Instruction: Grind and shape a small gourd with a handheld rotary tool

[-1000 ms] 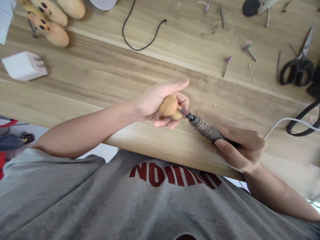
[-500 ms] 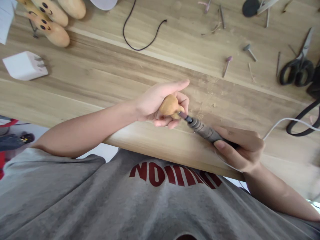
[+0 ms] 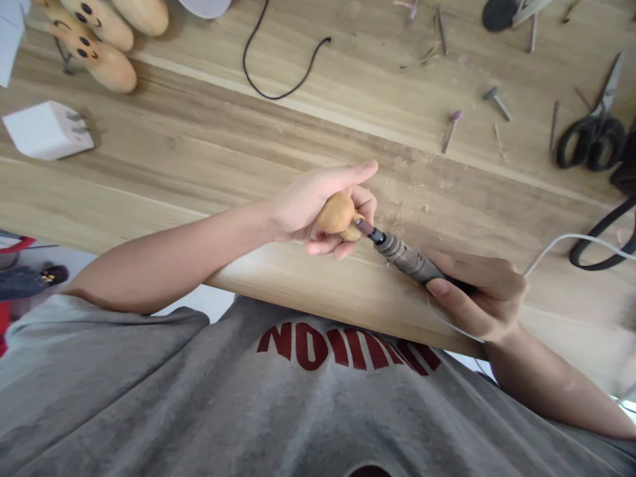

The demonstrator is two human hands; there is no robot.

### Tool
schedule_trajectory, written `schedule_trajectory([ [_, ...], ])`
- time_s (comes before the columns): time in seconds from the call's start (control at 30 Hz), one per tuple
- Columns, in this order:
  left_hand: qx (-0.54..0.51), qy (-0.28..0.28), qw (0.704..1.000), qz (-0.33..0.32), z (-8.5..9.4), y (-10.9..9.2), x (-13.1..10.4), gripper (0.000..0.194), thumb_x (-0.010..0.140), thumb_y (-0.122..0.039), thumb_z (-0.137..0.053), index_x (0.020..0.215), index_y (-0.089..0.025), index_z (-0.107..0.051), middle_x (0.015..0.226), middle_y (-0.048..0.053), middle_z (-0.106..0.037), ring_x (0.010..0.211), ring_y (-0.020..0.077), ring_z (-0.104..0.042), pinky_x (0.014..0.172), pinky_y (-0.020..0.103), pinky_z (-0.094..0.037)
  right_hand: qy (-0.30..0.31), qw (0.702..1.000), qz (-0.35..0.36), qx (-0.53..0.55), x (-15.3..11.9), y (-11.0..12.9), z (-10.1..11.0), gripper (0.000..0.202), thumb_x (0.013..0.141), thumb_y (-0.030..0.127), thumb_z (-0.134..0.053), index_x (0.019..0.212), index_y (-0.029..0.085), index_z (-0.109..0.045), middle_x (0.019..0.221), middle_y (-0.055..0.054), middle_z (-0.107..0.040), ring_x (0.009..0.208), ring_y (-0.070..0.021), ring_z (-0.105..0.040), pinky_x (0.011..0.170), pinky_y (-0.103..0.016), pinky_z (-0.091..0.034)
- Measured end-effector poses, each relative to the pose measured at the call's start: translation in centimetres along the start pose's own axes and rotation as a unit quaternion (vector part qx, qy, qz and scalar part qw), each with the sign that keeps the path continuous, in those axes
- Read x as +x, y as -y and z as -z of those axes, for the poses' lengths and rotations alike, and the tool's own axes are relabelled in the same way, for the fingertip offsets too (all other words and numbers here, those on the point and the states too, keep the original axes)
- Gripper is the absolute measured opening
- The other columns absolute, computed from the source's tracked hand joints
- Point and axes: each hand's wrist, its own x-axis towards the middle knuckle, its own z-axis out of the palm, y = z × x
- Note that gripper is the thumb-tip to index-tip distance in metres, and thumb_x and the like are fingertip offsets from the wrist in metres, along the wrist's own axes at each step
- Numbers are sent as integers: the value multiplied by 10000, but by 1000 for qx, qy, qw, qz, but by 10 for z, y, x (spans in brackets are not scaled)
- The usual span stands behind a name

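Within the left hand [image 3: 309, 199], gripped: small wooden piece [image 3: 334, 213], its knob [image 3: 352, 232] facing the right hand [image 3: 481, 291] | right hand: closed round power tool [image 3: 406, 258], long axis slanting toward the left hand | bit [image 3: 366, 228] at the knob, contact unclear | left hand nearer the knob

From my remote seat I get soft, moderately bright light across the worktop [image 3: 199, 152], its source out of view. Faint shadows fall to the right of the white plug adapter [image 3: 42, 129]; a pale sheen lies along the near edge. The grey shirt [image 3: 223, 397] looks dimmer. I see slight blur at the rotary tool [image 3: 407, 258] tip, smeared detail rightward and wide-angle stretching at the borders.
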Motion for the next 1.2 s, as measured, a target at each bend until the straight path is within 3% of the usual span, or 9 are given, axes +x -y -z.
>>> schedule_trajectory([
  [0.13, -1, -8, 1000, -6, -1, -1, -1, 628, 1004, -589, -274, 683, -141, -578, 464, 51, -610, 254, 73, -431, 262, 147, -226, 4, 1000, -2, 3, -1, -1, 0, 400, 964, 240, -548, 1323, 349, -684, 763, -10, -728, 606, -191, -713, 455, -279, -540],
  [0.23, -3, 0, 1000, -2, 0, 0, -1, 590, 994, -605, -299, 693, -160, -543, 465, 50, -607, 261, 80, -429, 261, 156, -227, -15, 1000, 3, 5, -2, -2, 0, 444, 949, 197, -573, 1348, 367, -668, 810, 2, -749, 603, -170, -700, 474, -268, -544],
  [0.33, 0, -15, 1000, -11, -1, 0, 0, 586, 991, -610, -317, 719, -153, -563, 478, 54, -611, 277, 79, -427, 263, 162, -231, 3, 1000, 22, 21, -2, -4, 0, 470, 935, 201, -589, 1377, 350, -652, 764, -5, -724, 621, -183, -706, 448, -269, -520],
  [0.53, -6, -2, 1000, -9, -1, 0, 0, 568, 1002, -580, -299, 705, -158, -538, 472, 55, -616, 264, 76, -424, 263, 147, -229, -17, 1000, -8, -1, -1, 0, -1, 425, 963, 214, -542, 1330, 383, -677, 796, 2, -738, 591, -173, -698, 474, -274, -545],
  [0.7, -4, -11, 1000, -22, 0, 1, 0, 568, 978, -602, -374, 717, -141, -581, 468, 51, -617, 271, 77, -437, 259, 143, -230, 5, 1000, 10, 14, -1, 0, -1, 424, 941, 215, -567, 1325, 355, -680, 733, -7, -708, 616, -191, -714, 434, -272, -516],
  [0.87, -7, -5, 1000, -10, 0, 1, 1, 568, 996, -594, -327, 719, -153, -555, 476, 55, -621, 262, 75, -419, 260, 148, -230, -19, 1000, 3, 1, -1, -2, -1, 449, 931, 166, -577, 1326, 351, -682, 777, 1, -738, 566, -160, -679, 451, -260, -526],
  [1.03, -1, -27, 999, -19, -2, 0, 0, 592, 1005, -573, -305, 708, -139, -578, 462, 51, -604, 265, 71, -411, 260, 149, -215, 3, 999, 25, 23, -1, -2, -1, 470, 928, 198, -598, 1373, 341, -657, 753, -9, -717, 601, -174, -693, 446, -264, -510],
  [1.2, -9, 3, 1000, -11, 0, 1, -1, 570, 1005, -573, -298, 714, -155, -553, 479, 61, -617, 271, 81, -425, 263, 160, -228, -23, 1000, -7, 2, -2, -1, -1, 433, 961, 213, -556, 1349, 369, -670, 823, -7, -749, 639, -190, -718, 498, -287, -565],
])
